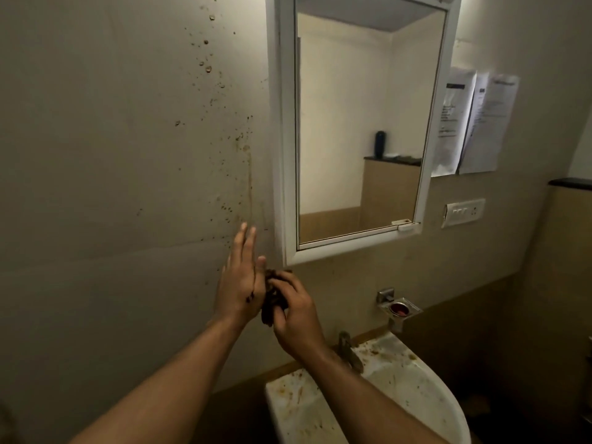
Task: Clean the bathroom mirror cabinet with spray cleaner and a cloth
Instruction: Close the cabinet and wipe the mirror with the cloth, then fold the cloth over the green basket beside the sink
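Cabinet [286, 129]: 1, white-framed, fixed to the wall [112, 155] above and a little left of the sink [442, 402], up and to the right of your hands. Its 1 mirror [346, 100] fills the door and reflects a pale room.

Your 2 hands meet just below the cabinet's lower left corner, near it but not touching it. Your left hand [242, 280] stands upright, fingers straight and close together, tips pointing up, palm turned to the right. Your right hand [293, 310] has its fingers curled tight round 1 dark, bunched cloth [271, 307] and presses it against the left palm. A dark smear shows on the left hand beside the cloth.

Brown spots [208, 68] dot the wall left of the cabinet, too many to count, and 1 thin brown run streaks down towards your left fingertips. More brown marks lie on the sink. 1 tap [350, 350] stands at the sink's back edge, partly behind your right forearm. 1 metal soap dish [400, 309] is fixed to the wall above the sink, with something red in it. Right of the cabinet hang 2 papers [455, 123], side by side, and below them sits 1 switch plate [463, 212].
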